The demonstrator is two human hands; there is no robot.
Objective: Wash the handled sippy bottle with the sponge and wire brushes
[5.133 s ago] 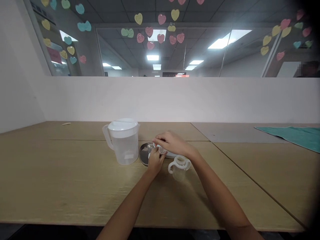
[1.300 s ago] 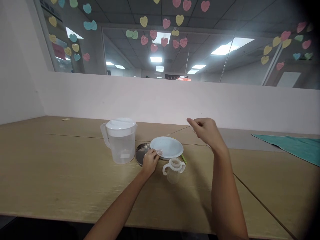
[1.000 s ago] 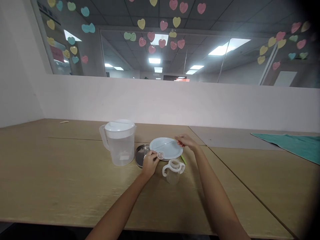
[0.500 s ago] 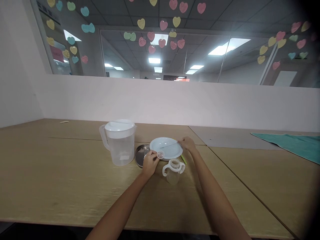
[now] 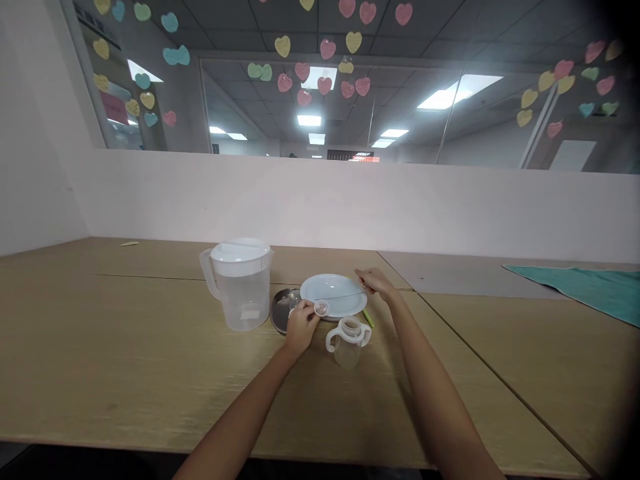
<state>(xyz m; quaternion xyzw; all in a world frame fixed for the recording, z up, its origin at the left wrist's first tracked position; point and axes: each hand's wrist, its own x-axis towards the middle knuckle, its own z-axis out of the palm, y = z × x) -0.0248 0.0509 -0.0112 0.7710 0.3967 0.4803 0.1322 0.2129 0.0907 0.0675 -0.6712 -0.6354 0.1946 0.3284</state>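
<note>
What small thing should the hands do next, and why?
Probably the right hand should steer the tip of its thin rod to the clear round piece, with the left hand keeping that piece steady. The rod reaches across above the white plate toward the piece, its tip appearing close by; whether they touch, I can't tell.

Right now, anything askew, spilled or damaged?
No spill or damage visible. One oddity: a green strip pokes out by the right edge of the white dish; whether it's pinned beneath is unclear. Pitcher and two-handled bottle stand upright.
</note>
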